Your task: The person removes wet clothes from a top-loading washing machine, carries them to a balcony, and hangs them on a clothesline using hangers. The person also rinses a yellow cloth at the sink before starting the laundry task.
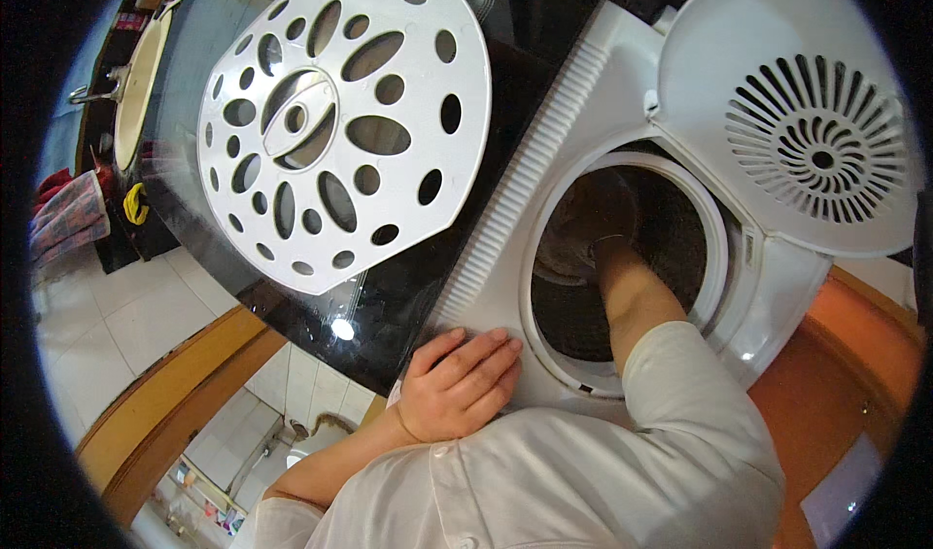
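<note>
I lean over a white top-loading washing machine with a round spin tub [625, 157]. My right forearm [641, 287] reaches down into the tub, and the dark inside hides what my right hand does. On the white top panel [503, 257], left of the tub opening, my left hand [463, 389] rests palm down and holds nothing. The slotted round tub lid [700, 75] is raised and tilted back to the right. A white perforated plastic plate [426, 159] with a central grip lies on the glossy black cover [393, 294] to the left.
Beyond the cover at the far left is a cream washbasin [142, 75] with a metal tap [102, 96]. Cloths [69, 210] and a yellow item [135, 203] hang nearby. A wooden door frame [182, 396] stands at lower left, and an orange-brown wooden panel [809, 396] borders the machine's right.
</note>
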Demonstrator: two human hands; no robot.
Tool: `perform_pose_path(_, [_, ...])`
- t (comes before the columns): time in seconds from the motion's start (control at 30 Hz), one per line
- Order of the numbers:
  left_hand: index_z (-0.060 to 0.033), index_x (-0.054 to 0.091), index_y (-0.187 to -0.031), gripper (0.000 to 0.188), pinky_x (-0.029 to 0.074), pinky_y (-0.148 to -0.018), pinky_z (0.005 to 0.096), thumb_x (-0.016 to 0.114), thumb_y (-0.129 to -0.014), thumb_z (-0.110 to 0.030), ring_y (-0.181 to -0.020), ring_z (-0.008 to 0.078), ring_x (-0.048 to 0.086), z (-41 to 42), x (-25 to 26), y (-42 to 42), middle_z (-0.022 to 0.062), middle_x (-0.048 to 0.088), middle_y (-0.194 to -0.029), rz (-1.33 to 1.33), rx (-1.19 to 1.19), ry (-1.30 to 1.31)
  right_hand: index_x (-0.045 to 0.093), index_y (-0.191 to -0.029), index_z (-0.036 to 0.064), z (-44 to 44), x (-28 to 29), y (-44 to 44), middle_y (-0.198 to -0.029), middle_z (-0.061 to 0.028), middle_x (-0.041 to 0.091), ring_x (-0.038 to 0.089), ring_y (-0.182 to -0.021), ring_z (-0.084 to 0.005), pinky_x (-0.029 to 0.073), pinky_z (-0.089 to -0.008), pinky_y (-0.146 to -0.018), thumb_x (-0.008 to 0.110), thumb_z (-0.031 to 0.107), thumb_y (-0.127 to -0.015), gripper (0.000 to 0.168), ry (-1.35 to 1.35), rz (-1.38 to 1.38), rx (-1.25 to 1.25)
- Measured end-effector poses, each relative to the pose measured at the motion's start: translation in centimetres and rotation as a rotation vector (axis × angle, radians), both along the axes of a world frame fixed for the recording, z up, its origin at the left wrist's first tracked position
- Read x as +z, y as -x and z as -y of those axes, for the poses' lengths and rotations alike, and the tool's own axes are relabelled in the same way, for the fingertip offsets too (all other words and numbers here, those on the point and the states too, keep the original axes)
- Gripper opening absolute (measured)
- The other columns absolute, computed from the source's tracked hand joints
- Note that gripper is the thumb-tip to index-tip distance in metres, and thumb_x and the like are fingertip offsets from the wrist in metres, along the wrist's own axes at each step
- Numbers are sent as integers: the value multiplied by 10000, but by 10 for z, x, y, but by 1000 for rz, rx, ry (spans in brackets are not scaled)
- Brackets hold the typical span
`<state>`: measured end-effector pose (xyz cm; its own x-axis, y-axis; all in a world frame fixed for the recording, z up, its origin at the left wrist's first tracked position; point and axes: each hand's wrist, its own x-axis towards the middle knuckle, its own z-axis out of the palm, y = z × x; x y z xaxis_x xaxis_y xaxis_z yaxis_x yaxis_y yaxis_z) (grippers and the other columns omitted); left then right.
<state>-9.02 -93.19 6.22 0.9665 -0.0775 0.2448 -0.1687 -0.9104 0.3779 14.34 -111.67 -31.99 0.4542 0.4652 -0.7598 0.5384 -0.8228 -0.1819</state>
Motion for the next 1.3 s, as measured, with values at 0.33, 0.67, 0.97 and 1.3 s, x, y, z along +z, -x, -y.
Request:
perform_pose_path(0.33, [-83,605,-814,142,427,-888,383,626,-673,-84,-1029,191,562,0,-2,2,28,620,-1047,79,12,97,635,-1052,32,-32,275,8,-1060,-199,614,599,-929,-329,491,-369,-766,710,396,-601,584,39,-488,241])
perform_pose_path(0.67, [-92,610,-851,222,398,-866,407,654,-634,-63,-1007,220,562,3,1,4,31,617,-1003,164,-6,99,557,-1097,-38,174,552,47,-1002,-112,628,592,-889,-206,474,-309,-785,781,213,-530,659,-915,-73,-585])
perform_pose_path(0.97, [-60,614,-1006,292,487,-798,347,640,-725,16,-942,286,605,37,25,-24,107,623,-1047,65,37,356,518,-1149,-21,417,641,209,-1068,-123,590,568,-950,-230,463,-337,-824,726,249,-603,644,-1277,1153,-1351])
perform_pose_path(1.3, [-73,567,-1154,415,477,-814,316,657,-758,11,-1006,223,580,113,44,-73,103,564,-1178,-89,-161,398,474,-1207,-2,526,664,315,-1141,-136,547,540,-1017,-256,450,-367,-867,666,290,-683,629,-1314,1675,-1580])
